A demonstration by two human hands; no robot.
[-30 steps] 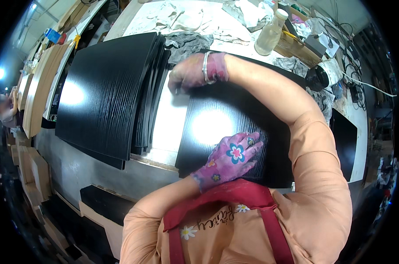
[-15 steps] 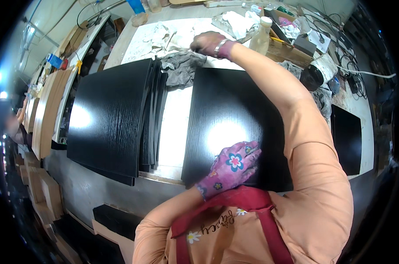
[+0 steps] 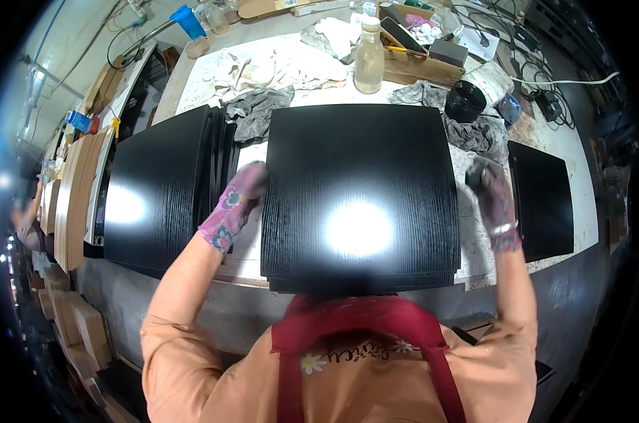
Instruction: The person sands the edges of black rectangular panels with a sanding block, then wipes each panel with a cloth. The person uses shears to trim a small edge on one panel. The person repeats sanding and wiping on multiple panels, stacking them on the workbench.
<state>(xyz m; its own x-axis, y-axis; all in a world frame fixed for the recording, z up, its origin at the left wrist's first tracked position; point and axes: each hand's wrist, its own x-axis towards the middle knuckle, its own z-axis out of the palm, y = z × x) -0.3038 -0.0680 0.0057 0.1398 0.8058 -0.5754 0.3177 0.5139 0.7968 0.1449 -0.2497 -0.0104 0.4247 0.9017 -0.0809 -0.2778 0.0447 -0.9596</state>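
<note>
A stack of black wood-grain panels (image 3: 354, 162) lies on the table in front of me, the lamp glaring off its top. By its left edge is my left hand (image 3: 238, 197), in a purple floral glove; its fingers are blurred, and whether they touch the panel I cannot tell. To the right of the stack, apart from it, my right hand (image 3: 494, 201) wears a similar glove, its fingers dark-stained. They are curled closed, and what they hold, if anything, is too dark to make out. A grey rag (image 3: 256, 113) is crumpled beyond my left hand.
More black panels (image 3: 154, 190) lean in a pile at left; a smaller black panel (image 3: 541, 201) lies at right. Behind stand a bottle of cloudy liquid (image 3: 369, 60), a black-stained container (image 3: 467, 100) on another grey rag (image 3: 478, 134), and a cardboard box (image 3: 421, 70). White cloths (image 3: 284, 67) lie farther back.
My right hand has come back from the far cloths to the right side of the stack. My left hand has moved off the panel's top to its left edge. The view has shifted.
</note>
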